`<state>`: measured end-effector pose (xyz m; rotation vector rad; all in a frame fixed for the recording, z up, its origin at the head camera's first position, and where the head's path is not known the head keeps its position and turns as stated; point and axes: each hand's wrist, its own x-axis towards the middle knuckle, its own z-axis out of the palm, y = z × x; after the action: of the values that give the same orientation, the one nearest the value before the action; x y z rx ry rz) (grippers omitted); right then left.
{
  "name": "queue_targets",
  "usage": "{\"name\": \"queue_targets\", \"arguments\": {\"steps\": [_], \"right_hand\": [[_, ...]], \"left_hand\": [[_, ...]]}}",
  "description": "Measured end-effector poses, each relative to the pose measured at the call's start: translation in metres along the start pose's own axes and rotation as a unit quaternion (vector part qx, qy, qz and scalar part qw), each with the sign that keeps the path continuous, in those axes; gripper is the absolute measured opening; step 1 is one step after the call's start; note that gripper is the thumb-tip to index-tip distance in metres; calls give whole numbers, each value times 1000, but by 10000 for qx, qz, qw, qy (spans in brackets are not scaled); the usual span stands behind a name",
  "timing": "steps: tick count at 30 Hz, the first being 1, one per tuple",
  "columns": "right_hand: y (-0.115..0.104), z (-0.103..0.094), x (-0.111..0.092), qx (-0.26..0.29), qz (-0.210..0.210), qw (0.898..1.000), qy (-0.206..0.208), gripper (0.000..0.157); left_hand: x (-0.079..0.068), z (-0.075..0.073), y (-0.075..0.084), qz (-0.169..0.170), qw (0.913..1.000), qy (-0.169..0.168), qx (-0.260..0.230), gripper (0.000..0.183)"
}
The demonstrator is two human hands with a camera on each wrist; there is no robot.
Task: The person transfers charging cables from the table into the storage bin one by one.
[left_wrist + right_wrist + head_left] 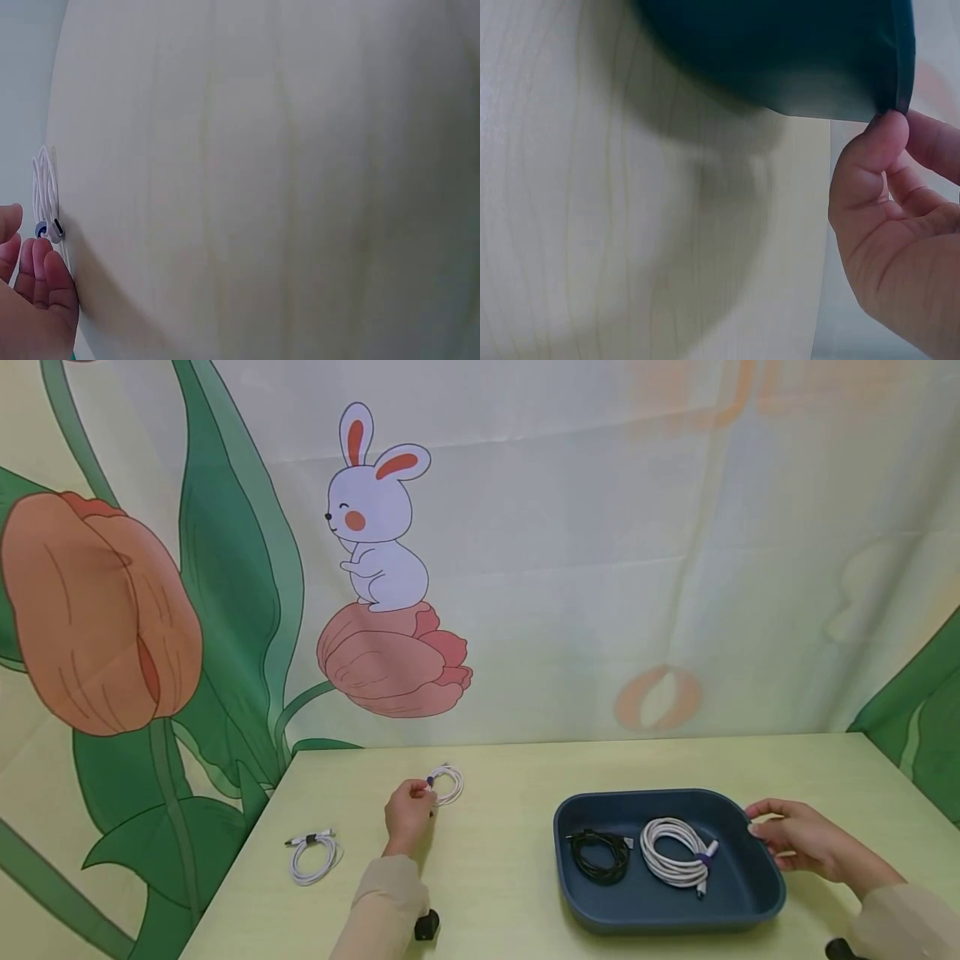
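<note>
At the back of the table, my left hand (408, 817) pinches a coiled white cable (449, 785) near its purple tie. The left wrist view shows the curled fingers (60, 281) right at the tie, with the loops (45, 184) extending past them. My right hand (806, 843) grips the right rim of a dark blue plastic bin (667, 917). In the right wrist view, the thumb (891, 139) presses one side of the rim while other fingers pass behind it. Inside the bin lie a coiled black cable (600, 858) and a thicker coiled white cable (672, 853) with a purple tie.
Another coiled white cable (313, 857) with a black tie lies on the table's left side. The pale wood-grain table (495, 877) ends at a printed curtain (540, 568) showing a rabbit and tulips. Small black devices (427, 925) sit at the wrists.
</note>
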<state>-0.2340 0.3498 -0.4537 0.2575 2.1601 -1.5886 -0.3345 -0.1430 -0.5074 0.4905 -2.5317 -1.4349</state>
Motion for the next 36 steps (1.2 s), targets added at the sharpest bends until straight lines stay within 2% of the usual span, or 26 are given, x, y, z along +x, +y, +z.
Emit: {"name": "queue_targets", "arguments": {"steps": [12,22,36], "right_hand": [[1,0,1,27,-83,10000,-27,32],[-1,1,-2,-38,6,10000,64,32],[-1,2,-2,-47,-16,9999,88,33]], "left_hand": [[3,3,-3,-38,9999,53,122,23],[5,3,-10,304,9986,46,440,31],[7,1,-12,458,9967,-76,669,27]]}}
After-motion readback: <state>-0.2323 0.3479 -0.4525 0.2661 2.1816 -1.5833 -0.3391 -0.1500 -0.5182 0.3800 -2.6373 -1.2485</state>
